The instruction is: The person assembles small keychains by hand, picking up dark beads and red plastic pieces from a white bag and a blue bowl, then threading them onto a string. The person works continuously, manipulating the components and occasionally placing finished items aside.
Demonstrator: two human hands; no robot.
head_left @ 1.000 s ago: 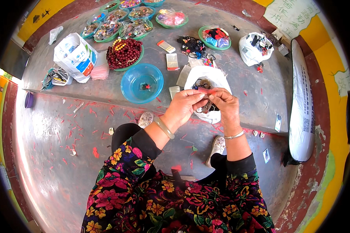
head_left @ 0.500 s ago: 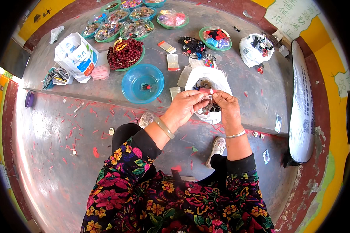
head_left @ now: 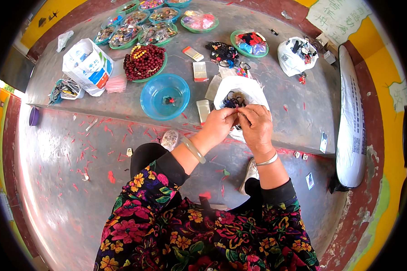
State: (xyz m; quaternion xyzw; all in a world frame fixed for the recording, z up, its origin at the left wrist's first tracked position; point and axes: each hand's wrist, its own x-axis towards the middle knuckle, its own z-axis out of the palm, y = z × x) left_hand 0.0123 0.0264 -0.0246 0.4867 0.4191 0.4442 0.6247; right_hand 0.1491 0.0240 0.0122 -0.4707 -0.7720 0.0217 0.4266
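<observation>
We've got left hand (head_left: 219,126) and right hand (head_left: 256,126) pinched together on something tiny — white bag (head_left: 239,88) just beyond at twelve o'clock, right hand nearer.

The blue bowl (head_left: 165,95) looks like glossy translucent plastic. The white bag (head_left: 238,88) is thin, crinkled plastic film. The concrete worktop (head_left: 298,110) is matt and rough. The red beads (head_left: 144,62) shine, perhaps lacquered wood.
</observation>
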